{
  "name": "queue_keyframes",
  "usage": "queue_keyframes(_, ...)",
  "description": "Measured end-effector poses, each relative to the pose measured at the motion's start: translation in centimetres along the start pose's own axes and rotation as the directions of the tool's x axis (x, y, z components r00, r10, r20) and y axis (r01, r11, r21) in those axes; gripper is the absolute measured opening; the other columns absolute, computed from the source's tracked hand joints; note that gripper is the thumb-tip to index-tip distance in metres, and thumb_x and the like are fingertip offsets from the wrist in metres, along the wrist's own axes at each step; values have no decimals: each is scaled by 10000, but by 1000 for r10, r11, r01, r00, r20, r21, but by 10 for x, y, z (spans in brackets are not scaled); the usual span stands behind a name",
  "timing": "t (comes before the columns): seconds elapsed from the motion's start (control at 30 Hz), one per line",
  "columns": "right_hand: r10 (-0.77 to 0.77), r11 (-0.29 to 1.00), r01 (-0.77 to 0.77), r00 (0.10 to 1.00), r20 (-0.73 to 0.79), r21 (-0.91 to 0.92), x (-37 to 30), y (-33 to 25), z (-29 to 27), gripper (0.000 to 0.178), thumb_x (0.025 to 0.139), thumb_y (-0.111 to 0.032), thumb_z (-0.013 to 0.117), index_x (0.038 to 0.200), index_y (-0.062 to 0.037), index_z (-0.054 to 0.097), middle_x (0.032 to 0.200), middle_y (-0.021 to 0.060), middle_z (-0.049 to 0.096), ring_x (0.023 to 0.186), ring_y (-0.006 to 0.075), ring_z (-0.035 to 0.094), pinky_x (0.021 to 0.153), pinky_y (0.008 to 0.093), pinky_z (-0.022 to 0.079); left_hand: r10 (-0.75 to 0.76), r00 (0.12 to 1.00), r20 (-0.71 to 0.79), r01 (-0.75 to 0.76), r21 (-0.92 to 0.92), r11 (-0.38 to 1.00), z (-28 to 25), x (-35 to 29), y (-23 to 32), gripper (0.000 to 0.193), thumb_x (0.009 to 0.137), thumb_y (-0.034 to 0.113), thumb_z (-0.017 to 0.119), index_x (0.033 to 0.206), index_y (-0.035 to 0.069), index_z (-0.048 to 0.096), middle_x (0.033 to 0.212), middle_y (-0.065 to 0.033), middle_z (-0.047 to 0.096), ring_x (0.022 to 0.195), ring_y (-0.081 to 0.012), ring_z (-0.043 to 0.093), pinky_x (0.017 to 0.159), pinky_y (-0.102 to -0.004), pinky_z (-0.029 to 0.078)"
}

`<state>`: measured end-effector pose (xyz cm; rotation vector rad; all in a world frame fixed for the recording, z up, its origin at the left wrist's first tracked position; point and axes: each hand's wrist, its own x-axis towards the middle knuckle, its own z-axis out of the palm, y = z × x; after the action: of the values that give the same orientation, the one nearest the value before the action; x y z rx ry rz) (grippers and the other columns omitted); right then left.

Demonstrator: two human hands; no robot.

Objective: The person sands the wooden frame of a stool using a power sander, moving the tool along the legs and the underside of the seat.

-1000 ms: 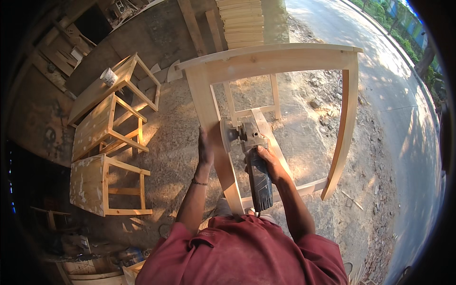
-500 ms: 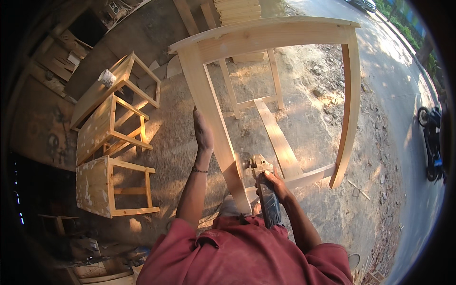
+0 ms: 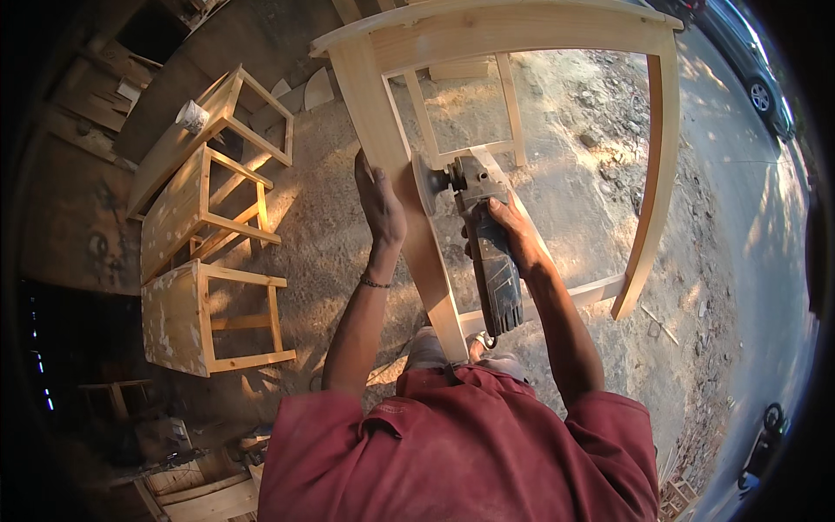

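A pale wooden furniture frame (image 3: pixel 504 33) with a gently curved top rail stands upright before me. In my right hand (image 3: pixel 519 228) is an angle grinder (image 3: pixel 496 270) with a dark body, its disc (image 3: pixel 426 184) against the inner side of the frame's left leg (image 3: pixel 380 130). My fingers wrap round the grinder near its head. On the outer side of that same leg, opposite the disc, my left hand (image 3: pixel 380 204) lies with its fingers stretched out along the wood. The frame's right leg (image 3: pixel 658 165) stands apart from both hands.
Several wooden stools or small tables (image 3: pixel 178 317) lie on their sides at the left, with a white pail (image 3: pixel 192 116) on the farthest. Rubble (image 3: pixel 600 130) lies beyond the frame. A road (image 3: pixel 739 217) runs along the right, with a parked car (image 3: pixel 752 65) and a motorbike (image 3: pixel 765 448).
The grinder has moved up and away from my body along the left leg. My left hand has slid somewhat along the outer side too. A car has come into view on the road.
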<state>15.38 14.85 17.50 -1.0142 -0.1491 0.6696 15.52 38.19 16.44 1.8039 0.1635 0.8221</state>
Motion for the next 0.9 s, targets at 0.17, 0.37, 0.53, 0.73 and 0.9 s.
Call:
queue_keyframes(0.17, 25, 1000, -25, 998, -54, -3, -27, 21, 0, 614, 1005, -505, 595, 1407, -83, 399, 1100, 152, 634, 903, 269, 682, 757, 430, 605, 16, 999, -42, -17, -43, 999, 2, 19, -4, 836, 1052, 510, 478, 1570, -72, 175, 1563, -300, 300, 1457, -386, 352, 1188, -475, 310)
queue_keyframes(0.37, 210, 978, -208, 971, -118, 30, -67, 78, -33, 554, 1020, -538, 536, 1252, -37, 577, 964, 139, 691, 763, 238, 701, 679, 375, 601, 291, 956, 17, -288, 208, 935, 9, 32, 2, 934, 919, 370, 730, 1546, -51, 180, 1494, -312, 291, 1395, -440, 356, 1146, -560, 336)
queue_keyframes(0.53, 368, 926, -358, 927, -71, 119, -86, 102, -50, 592, 1027, -490, 565, 1429, -99, 376, 1139, 152, 634, 937, 247, 679, 771, 404, 591, 382, 921, 79, -380, 405, 832, 10, 37, 12, 986, 814, 224, 784, 1552, -16, 176, 1484, -333, 273, 1374, -493, 344, 1113, -604, 357)
queue_keyframes(0.73, 384, 920, -375, 921, -70, 119, -95, 104, -49, 522, 1033, -503, 548, 1335, -94, 431, 1034, 143, 646, 849, 222, 678, 718, 359, 593, 362, 928, 89, -353, 518, 779, 12, 40, 13, 949, 804, 132, 763, 1546, -14, 189, 1492, -333, 296, 1378, -507, 346, 1139, -585, 340)
queue_keyframes(0.9, 381, 922, -368, 917, -116, 122, -104, 107, -43, 541, 1021, -548, 545, 1295, -89, 460, 982, 141, 645, 773, 218, 673, 666, 348, 584, 382, 922, 68, -373, 430, 822, 14, 50, 11, 923, 818, 135, 756, 1544, -9, 204, 1485, -329, 302, 1367, -503, 371, 1098, -576, 404)
